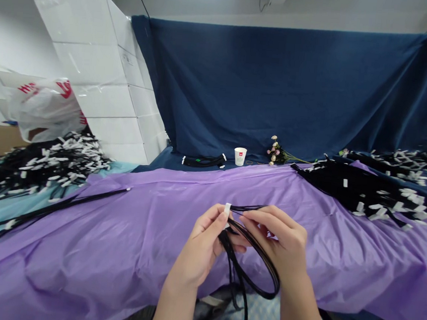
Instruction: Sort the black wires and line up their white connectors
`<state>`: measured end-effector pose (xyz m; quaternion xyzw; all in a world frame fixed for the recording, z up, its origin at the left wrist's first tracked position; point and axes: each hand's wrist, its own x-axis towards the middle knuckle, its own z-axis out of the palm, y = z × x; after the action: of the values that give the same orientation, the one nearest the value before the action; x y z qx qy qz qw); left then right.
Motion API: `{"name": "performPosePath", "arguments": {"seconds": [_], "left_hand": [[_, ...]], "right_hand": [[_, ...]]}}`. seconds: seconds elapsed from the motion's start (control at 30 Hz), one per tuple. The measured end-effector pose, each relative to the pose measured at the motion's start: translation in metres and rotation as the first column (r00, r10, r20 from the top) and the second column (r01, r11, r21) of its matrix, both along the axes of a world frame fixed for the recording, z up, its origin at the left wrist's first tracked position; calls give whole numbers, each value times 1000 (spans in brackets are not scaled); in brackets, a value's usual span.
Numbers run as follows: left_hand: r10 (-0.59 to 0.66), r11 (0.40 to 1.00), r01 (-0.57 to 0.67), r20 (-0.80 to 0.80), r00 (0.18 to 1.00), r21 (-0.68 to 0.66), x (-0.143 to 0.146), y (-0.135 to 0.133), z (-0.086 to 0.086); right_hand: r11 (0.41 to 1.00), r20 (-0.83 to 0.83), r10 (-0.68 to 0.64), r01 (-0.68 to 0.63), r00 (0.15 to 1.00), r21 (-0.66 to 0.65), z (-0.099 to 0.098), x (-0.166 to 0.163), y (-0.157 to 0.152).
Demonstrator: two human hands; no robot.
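In front of me, over the near edge of the purple cloth (112,250), both hands work on a bundle of thin black cables (273,281). My left hand (200,246) pinches a white connector (227,210) at the bundle's end between thumb and fingers. Some strands pass through the fingers of my right hand (284,241), which is closed on them just right of the connector. Below, the cables bend in a loop and hang toward my lap. The fingertips behind the strands are partly hidden.
Black cables with white ends are heaped on the left (60,161) and right (361,185). A few long cables (75,200) lie on the cloth's left. At the back are a paper cup (239,156), flowers (275,151) and a short cable bundle (204,161). White boxes (103,90) stand stacked left.
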<state>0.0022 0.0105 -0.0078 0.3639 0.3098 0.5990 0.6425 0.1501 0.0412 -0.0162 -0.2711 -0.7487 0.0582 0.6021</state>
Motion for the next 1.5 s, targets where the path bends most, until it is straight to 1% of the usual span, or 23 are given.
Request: {"name": "performPosePath", "arguments": {"seconds": [0.23,0.47,0.57,0.67,0.77,0.83,0.87,0.93,1.0,1.07,1.1,1.13,1.27,1.37,1.5], "left_hand": [[-8,1000,8,4,1000,-8,2,-1,5],[-25,1000,25,-37,999,0,0,4,-3],[-33,999,33,-34,999,8,0,6,-4],[45,999,-45,29,999,-4,0,7,-3],[184,983,-181,92,979,-39,-1,10,-1],[254,967,-250,114,960,-47,-3,12,1],[279,960,-276,125,952,-40,-3,12,1],[306,951,-308,140,942,-14,-4,12,2],[310,950,-313,142,940,3,-3,10,2],[297,954,-299,132,946,-3,-1,8,2],[287,958,-288,126,950,-8,0,7,2],[275,961,-276,123,954,-12,0,6,2],[230,973,-233,131,964,3,2,7,1],[214,976,-216,132,968,-1,2,8,-1],[186,982,-188,102,977,10,0,8,-4]], "right_hand": [[1000,2,0,0,1000,18,2,-2,-2],[998,34,-51,51,998,24,-1,-2,3],[997,22,-69,68,997,32,-5,-4,5],[993,-38,-90,92,995,79,-7,-8,6],[972,-115,-174,189,978,141,-6,-8,4],[961,-121,-207,225,971,161,-4,-6,1],[962,-104,-209,223,972,156,-4,-4,0],[983,-29,-157,159,987,92,-3,-3,-1],[998,76,1,4,997,-58,-3,-3,-1],[962,151,195,-160,969,-220,-5,-6,0],[941,167,254,-203,953,-272,-6,-8,1],[928,179,277,-215,944,-303,-7,-10,2],[933,195,232,-162,953,-320,-12,-15,5],[934,197,218,-146,956,-326,-14,-15,6],[915,184,202,-118,962,-385,-14,-16,5]]}}
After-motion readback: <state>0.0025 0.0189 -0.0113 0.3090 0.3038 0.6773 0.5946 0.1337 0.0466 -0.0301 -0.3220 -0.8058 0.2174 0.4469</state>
